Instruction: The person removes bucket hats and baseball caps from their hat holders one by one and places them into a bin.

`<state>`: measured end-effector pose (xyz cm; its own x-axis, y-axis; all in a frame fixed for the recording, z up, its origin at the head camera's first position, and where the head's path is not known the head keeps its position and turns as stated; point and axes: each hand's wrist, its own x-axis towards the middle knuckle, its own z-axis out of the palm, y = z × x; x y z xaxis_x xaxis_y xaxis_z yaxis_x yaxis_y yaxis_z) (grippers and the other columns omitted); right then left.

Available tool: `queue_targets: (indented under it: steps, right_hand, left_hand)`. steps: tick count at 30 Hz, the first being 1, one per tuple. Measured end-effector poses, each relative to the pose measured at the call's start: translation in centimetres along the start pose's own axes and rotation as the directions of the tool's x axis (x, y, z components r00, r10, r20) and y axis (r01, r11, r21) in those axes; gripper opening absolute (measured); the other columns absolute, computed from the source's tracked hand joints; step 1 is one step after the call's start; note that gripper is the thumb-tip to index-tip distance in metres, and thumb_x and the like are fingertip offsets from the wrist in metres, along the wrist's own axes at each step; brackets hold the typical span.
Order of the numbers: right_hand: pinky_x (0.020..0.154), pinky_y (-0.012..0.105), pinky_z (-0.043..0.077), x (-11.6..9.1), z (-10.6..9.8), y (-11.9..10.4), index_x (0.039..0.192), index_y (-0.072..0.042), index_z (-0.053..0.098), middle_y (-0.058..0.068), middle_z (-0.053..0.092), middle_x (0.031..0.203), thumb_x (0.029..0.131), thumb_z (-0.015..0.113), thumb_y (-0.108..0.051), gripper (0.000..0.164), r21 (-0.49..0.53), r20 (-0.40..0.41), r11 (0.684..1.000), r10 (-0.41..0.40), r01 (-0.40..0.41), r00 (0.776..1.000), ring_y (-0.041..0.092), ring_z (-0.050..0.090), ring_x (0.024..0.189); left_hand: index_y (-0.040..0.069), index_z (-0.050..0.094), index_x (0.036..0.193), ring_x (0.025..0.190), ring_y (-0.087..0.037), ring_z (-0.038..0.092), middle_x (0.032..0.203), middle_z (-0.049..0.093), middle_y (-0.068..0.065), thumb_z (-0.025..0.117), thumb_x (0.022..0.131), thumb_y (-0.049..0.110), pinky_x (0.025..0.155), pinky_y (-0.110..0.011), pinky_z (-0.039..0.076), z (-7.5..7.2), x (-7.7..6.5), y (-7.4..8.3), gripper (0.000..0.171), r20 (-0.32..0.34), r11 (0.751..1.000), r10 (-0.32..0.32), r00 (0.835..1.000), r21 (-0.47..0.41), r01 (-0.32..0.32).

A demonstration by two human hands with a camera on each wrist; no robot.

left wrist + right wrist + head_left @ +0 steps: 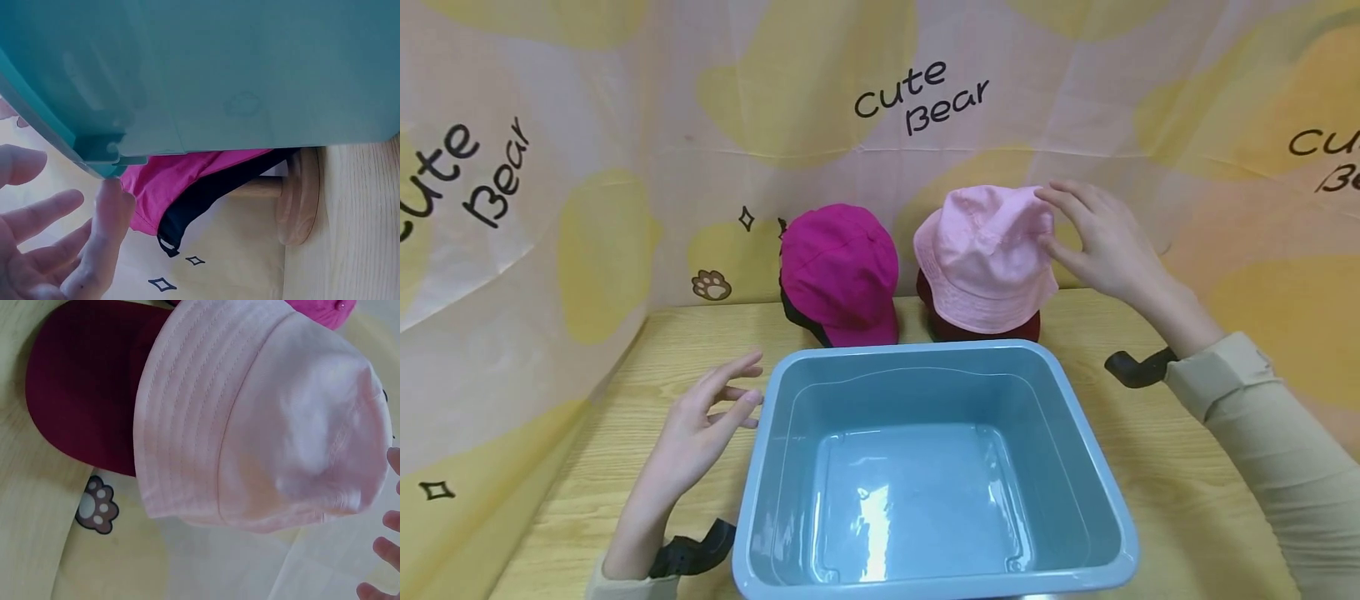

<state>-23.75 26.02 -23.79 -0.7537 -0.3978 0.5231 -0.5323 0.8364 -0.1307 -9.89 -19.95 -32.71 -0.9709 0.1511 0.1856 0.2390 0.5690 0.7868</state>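
Early stage, by the look of it. Done: right hand [1101, 237] was up at the pink hat [985, 258]. Not done: hat not gripped, not off the maroon cap [81, 387] under it; magenta cap [838, 262] untouched; no headwear inside the tub [917, 347]. So nearly all the handling seemed left.

Pink hat sat behind the tub's far right part, brim down over the maroon cap, whose peak stuck out below. Right hand was at the hat's right side, thumb and fingers spread apart, tips at the crown's edge; couldn't tell if they touched. Hat lay well apart from the left hand [707, 425], across the tub.

Left hand was just outside the tub's left rim, fingers loosely bent and apart, clamped on nothing. One tip looked right at the rim in the left wrist view; contact unclear. Magenta cap stood left of the pink hat, also behind the tub, with a black piece [194, 203] along its underside and a wooden stand [297, 200] below, on the table [602, 433]. Hands were far from each other.
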Motion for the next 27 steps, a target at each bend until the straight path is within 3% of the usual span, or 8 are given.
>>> queue_targets:
  steps: [6,9,18,27]
  right_hand:
    - [0.111,0.061,0.027,0.5,-0.5,-0.2,0.142,-0.009,0.045,0.02,0.043,0.146,0.092,0.06,-0.019,0.052,-0.003,0.037,1.0,0.031,-0.031,0.999,0.045,0.038,0.133]
    - [0.11,0.061,0.029,0.7,-0.6,-0.2,0.141,-0.01,0.046,0.021,0.043,0.145,0.092,0.06,-0.02,0.052,0.003,0.042,0.999,0.037,-0.037,0.998,0.045,0.039,0.132]
    - [0.112,0.059,0.027,1.7,-0.4,0.1,0.14,-0.007,0.046,0.021,0.045,0.143,0.092,0.06,-0.014,0.05,0.109,0.05,0.993,0.032,-0.037,0.998,0.045,0.038,0.132]
    - [0.109,0.062,0.03,2.3,-0.3,0.1,0.138,-0.007,0.048,0.02,0.046,0.142,0.091,0.062,-0.012,0.05,0.149,0.085,0.987,0.055,-0.067,0.995,0.044,0.038,0.133]
  left_hand:
    - [0.017,0.046,0.142,0.091,0.004,0.062,0.127,0.058,-0.014,0.054,0.098,0.024,0.07,-0.026,0.06,-0.1,-0.2,0.1,0.045,0.011,1.0,0.007,1.0,-0.028,-0.006]
    - [0.016,0.047,0.141,0.091,0.003,0.062,0.126,0.059,-0.015,0.055,0.098,0.023,0.067,-0.027,0.06,-0.1,-0.3,0.1,0.044,0.017,0.999,0.01,1.0,-0.045,-0.009]
    - [0.02,0.047,0.14,0.088,-0.004,0.064,0.124,0.059,-0.013,0.057,0.097,0.027,0.065,-0.032,0.06,-0.2,-0.6,0.7,0.045,0.065,0.993,-0.059,0.996,-0.095,0.065]
    - [0.016,0.049,0.139,0.087,-0.007,0.064,0.12,0.06,-0.015,0.06,0.096,0.024,0.064,-0.034,0.06,-0.2,-0.8,0.9,0.045,0.079,0.987,-0.057,0.995,-0.144,0.068]
